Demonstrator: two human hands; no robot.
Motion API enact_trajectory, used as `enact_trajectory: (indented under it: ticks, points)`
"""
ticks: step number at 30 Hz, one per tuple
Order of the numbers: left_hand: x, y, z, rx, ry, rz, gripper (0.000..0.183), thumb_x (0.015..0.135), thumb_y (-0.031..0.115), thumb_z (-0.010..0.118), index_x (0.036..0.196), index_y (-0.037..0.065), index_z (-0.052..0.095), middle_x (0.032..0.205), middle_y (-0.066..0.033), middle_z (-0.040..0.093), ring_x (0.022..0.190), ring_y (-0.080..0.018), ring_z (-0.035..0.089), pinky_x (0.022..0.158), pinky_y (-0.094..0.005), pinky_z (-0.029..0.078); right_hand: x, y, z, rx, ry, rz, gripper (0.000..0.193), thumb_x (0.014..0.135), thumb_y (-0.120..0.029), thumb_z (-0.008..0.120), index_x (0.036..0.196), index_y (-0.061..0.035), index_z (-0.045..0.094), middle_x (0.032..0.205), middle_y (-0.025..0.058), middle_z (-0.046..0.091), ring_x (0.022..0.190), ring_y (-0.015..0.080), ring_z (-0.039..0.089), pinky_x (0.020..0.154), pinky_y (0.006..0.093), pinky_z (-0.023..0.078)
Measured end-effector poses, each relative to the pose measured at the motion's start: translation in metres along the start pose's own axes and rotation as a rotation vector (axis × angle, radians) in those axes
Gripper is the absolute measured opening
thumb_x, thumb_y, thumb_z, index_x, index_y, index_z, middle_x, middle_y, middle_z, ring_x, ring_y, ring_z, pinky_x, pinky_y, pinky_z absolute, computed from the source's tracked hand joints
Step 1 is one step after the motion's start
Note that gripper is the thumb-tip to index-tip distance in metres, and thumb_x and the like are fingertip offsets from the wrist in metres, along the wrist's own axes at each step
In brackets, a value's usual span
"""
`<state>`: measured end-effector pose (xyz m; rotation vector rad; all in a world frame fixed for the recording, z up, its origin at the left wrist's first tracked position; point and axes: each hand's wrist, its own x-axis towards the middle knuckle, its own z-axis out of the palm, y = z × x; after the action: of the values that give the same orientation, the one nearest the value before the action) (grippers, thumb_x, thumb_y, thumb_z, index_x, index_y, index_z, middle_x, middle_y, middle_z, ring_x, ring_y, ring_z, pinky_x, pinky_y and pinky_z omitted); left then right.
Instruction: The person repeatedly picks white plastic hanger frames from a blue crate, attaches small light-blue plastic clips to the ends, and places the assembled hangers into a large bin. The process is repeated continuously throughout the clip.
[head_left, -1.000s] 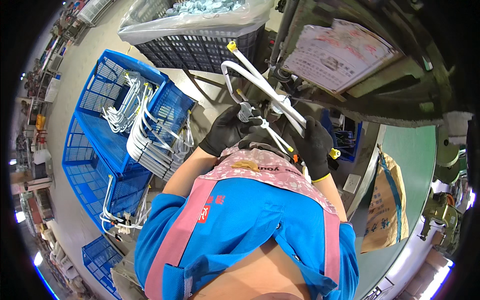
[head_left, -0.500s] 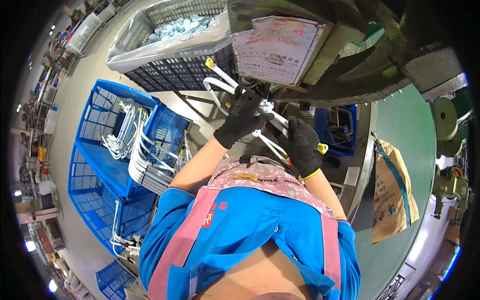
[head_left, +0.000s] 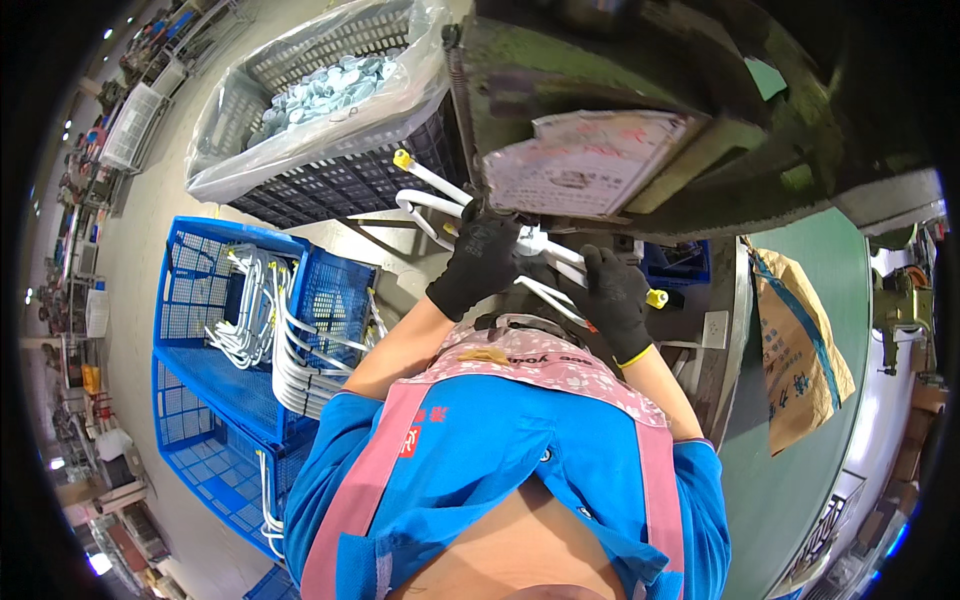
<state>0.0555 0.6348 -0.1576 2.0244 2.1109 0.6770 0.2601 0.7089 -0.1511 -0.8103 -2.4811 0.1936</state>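
Both my hands wear black gloves. A white bent tube frame (head_left: pixel 437 182) with yellow end caps lies across under the head of a dark green machine (head_left: pixel 500 95). My left hand (head_left: pixel 476 264) is closed round the frame's left side, close under the machine. On the right side my right hand (head_left: pixel 612 298) grips a tube near a yellow end cap (head_left: pixel 656 298). Between the hands a pale joint piece (head_left: pixel 533 241) sits on the tubes, right below the machine. The machine's head hides its working point and part of my left fingertips.
Blue plastic crates (head_left: pixel 185 290) at the left hold several white bent tubes (head_left: pixel 300 365). Behind them, a black crate (head_left: pixel 350 165) lined with clear plastic holds pale round pieces (head_left: pixel 335 88). A brown paper sack (head_left: pixel 800 350) lies on the green surface (head_left: pixel 745 475) at the right.
The view has tilted, so the machine's head looks larger and covers more of the small crate behind my right hand. Both hands keep their grip on the tube frame.
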Motion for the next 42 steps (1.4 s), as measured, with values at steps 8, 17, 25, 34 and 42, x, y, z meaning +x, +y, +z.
enact_trajectory:
  ticks: [8,17,25,34,42]
  points:
    - [0.003,-0.102,-0.024,0.154,0.250,0.239,0.047,0.067,0.023,0.071,0.110,0.007,0.062,0.092,-0.0149,0.064,0.093,-0.0319,0.059,0.085,-0.0453,0.042,-0.012,0.016,0.021,-0.199,0.051,0.012,0.045,0.065,-0.032,0.077,0.104,-0.0169,0.061,0.092,0.0110,0.061,0.078,0.0318,0.061,0.060,0.0437,0.046]
    - [0.008,-0.107,-0.025,0.302,0.202,0.332,0.015,0.066,0.019,0.066,0.080,0.014,0.064,0.066,-0.0075,0.058,0.071,-0.0283,0.058,0.068,-0.0432,0.040,-0.009,0.013,0.028,-0.291,-0.042,0.200,0.037,0.058,-0.039,0.074,0.088,-0.0193,0.068,0.089,0.0038,0.064,0.085,0.0294,0.060,0.076,0.0446,0.045]
    - [0.007,-0.104,-0.033,0.154,0.119,0.313,0.023,0.069,0.015,0.066,0.091,0.011,0.065,0.068,-0.0128,0.060,0.066,-0.0323,0.059,0.061,-0.0440,0.043,0.006,0.003,0.020,-0.317,-0.068,0.265,0.035,0.056,-0.035,0.078,0.085,-0.0173,0.069,0.076,0.0055,0.062,0.071,0.0275,0.061,0.062,0.0401,0.048]
    - [0.006,-0.110,-0.025,0.160,0.227,0.367,0.019,0.069,0.016,0.067,0.088,0.010,0.065,0.073,-0.0103,0.060,0.072,-0.0300,0.059,0.065,-0.0430,0.041,0.010,-0.001,0.014,-0.307,-0.075,0.229,0.033,0.057,-0.035,0.079,0.082,-0.0158,0.067,0.077,0.0050,0.063,0.072,0.0281,0.062,0.063,0.0389,0.048]
    - [0.002,-0.113,-0.010,0.167,0.394,0.373,0.011,0.071,0.019,0.064,0.081,0.014,0.062,0.066,-0.0055,0.058,0.070,-0.0269,0.059,0.067,-0.0422,0.038,0.015,-0.001,0.007,-0.239,-0.087,0.165,0.033,0.057,-0.030,0.080,0.083,-0.0141,0.067,0.077,0.0062,0.064,0.072,0.0283,0.062,0.064,0.0386,0.049]
